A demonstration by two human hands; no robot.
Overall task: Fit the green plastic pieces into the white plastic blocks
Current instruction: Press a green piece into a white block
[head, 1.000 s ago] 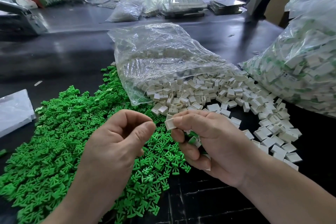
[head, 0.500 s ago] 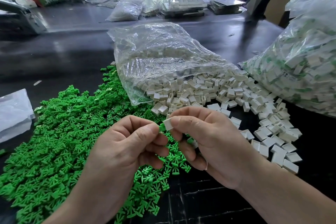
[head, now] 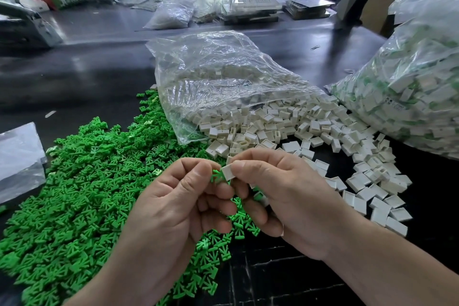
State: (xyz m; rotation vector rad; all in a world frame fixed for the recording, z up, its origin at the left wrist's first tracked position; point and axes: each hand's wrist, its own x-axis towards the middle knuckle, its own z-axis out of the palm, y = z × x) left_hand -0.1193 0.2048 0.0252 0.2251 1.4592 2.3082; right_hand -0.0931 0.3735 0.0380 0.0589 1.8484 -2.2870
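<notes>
Though apart before, left hand's [head: 173, 206] pinched green piece [head: 216, 176] at right hand's [head: 285, 201] pinched block [head: 228, 172]

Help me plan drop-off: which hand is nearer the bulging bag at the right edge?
Right. The right hand, pinching a white block, is left of the bulging bag and nearer the camera; the left hand, holding a green piece, lies farther left.

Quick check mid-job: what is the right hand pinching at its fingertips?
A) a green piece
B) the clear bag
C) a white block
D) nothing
C: the right hand pinches a white block between thumb and forefinger, while the left hand holds a green piece at the block's edge.
</notes>
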